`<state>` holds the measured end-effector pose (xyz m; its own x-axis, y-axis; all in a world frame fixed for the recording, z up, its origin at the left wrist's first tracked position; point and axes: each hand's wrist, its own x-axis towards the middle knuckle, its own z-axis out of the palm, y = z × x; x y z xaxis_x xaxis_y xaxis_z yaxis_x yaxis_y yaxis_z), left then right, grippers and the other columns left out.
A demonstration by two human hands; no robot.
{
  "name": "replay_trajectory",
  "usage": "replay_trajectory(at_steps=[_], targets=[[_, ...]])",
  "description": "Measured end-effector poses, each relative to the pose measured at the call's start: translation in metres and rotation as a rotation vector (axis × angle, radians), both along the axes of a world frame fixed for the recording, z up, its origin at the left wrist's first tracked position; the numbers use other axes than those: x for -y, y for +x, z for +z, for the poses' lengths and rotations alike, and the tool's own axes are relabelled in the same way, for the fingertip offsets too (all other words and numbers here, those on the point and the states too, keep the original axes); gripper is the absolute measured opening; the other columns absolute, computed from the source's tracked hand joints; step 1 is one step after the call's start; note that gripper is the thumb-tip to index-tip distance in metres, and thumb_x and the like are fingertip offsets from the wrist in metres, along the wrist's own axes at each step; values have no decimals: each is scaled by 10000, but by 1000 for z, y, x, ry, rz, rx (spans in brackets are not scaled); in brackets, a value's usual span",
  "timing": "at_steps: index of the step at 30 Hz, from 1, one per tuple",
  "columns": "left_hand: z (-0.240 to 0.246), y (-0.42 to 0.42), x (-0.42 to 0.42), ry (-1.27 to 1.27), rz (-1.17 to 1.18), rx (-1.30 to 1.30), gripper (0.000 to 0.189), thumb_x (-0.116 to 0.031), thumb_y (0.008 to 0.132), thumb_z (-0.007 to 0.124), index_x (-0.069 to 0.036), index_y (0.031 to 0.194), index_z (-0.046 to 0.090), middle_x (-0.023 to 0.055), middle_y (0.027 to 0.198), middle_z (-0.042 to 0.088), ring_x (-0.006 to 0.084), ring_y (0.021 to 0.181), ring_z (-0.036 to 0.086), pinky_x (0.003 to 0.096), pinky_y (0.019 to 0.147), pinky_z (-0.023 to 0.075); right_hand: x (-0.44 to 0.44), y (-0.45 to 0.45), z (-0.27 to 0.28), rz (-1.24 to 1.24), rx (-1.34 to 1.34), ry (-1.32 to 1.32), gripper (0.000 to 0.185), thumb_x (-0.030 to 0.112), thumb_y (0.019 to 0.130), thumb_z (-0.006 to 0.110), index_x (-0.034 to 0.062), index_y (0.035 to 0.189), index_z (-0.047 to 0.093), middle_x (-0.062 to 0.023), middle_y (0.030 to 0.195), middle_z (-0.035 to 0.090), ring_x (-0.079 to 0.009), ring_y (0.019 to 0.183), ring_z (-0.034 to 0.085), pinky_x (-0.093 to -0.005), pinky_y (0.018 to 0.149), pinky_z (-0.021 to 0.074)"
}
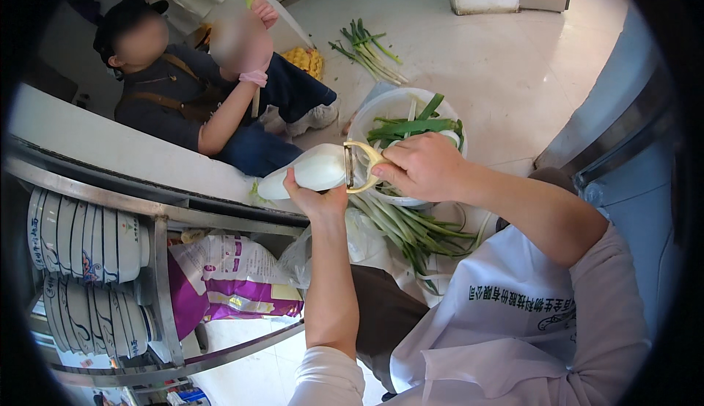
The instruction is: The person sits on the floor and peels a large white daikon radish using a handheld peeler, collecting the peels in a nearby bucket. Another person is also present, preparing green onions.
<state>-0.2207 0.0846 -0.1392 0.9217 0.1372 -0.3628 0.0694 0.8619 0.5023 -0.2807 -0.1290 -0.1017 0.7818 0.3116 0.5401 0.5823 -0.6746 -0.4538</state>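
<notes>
A large white radish [308, 171] with a bit of green at its left end rests in my left hand [319, 197], which grips it from below. My right hand [422, 165] is closed around the handle of a yellow Y-shaped peeler [367, 165]. The peeler's blade lies across the radish's right end. Beneath both hands stands a white plastic bucket [463, 123] holding green leaves and pale scraps. A pile of scallions [404, 224] lies on the floor between the bucket and my legs.
A seated co-worker [181, 87] at the upper left holds up a green stalk. More scallions [371, 54] lie on the tiled floor beyond the bucket. At the left, a metal rack [165, 290] holds stacked bowls [88, 235] and a purple-and-white bag [236, 279].
</notes>
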Motion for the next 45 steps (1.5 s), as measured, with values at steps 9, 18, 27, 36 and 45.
replay_trajectory(at_steps=[9, 18, 27, 36, 45], targets=[[-17, 6, -11, 49, -95, 59, 517, -453, 907, 473, -62, 1243, 514, 113, 1199, 596, 308, 1124, 588, 486, 982, 469, -1, -1, 6, 55, 28, 21, 401, 400, 923, 585, 97, 663, 614, -112, 625, 617, -326, 587, 624, -438, 518, 489], [-6, 4, -5, 110, -72, 40, 518, -441, 899, 473, -49, 1236, 509, 123, 1206, 582, 315, 1133, 569, 493, 985, 461, 1, 6, 10, 59, 71, -178, 353, 418, 902, 632, 96, 755, 644, -62, 606, 584, -281, 594, 607, -417, 515, 465], [1, 7, -18, 119, 20, 79, 555, -468, 864, 470, -48, 1222, 525, 143, 1181, 597, 349, 1097, 583, 522, 978, 453, 45, 38, -5, -41, -188, -377, 425, 488, 929, 561, 114, 771, 686, -108, 652, 641, -333, 628, 639, -462, 578, 501], [-15, 10, -33, 13, -54, 18, 580, -482, 841, 472, -64, 1234, 562, 143, 1213, 609, 348, 1132, 578, 503, 949, 479, 21, 17, 5, 58, -240, -118, 437, 500, 935, 540, 126, 775, 697, -137, 678, 652, -368, 650, 637, -480, 630, 510], [-14, -1, -20, 195, -204, 53, 533, -472, 860, 455, -82, 1216, 529, 117, 1159, 601, 302, 1070, 595, 466, 916, 495, 0, 17, 4, 208, -67, -92, 387, 451, 917, 599, 112, 731, 619, -108, 625, 592, -340, 638, 611, -465, 573, 466]])
